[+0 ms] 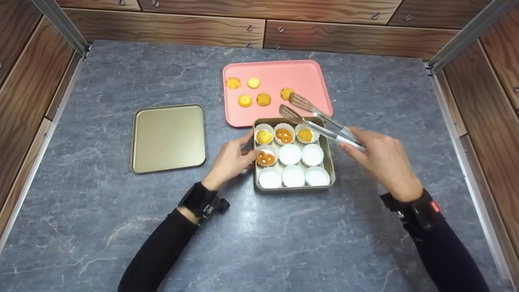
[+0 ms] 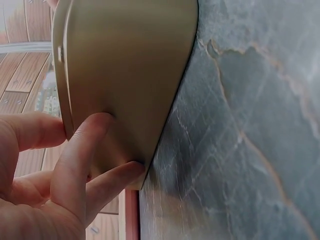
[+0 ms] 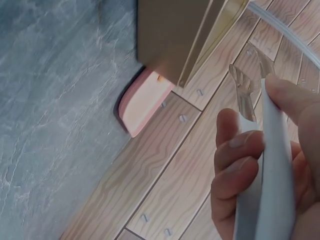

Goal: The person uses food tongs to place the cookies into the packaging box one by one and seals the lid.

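Note:
My left hand [image 1: 232, 160] holds the left wall of a square gold tin [image 1: 259, 190], one digit at its rim and fingertips pressing the outside in the left wrist view. Inside, white paper cups [image 1: 290, 155] stand in rows. Two cups hold pretzel-shaped cookies [image 1: 284, 136], one a yellow cookie [image 1: 264, 136] and one a swirled cookie [image 1: 304, 134]; the other cups show white insides. My right hand [image 1: 381, 158] grips metal tongs [image 3: 274, 165] with pale handles. Their spread tips hang over the tray's near right part, beside a round speckled cookie [image 1: 286, 93].
Behind the tin lies a pink tray [image 1: 302, 73] with several cookies, among them a star-shaped one [image 1: 232, 83] and a smooth round one [image 1: 254, 82]. A gold lid [image 1: 168, 138] lies flat to the left. Wood-patterned panels [image 1: 182, 28] border the marbled grey table [image 1: 251, 243].

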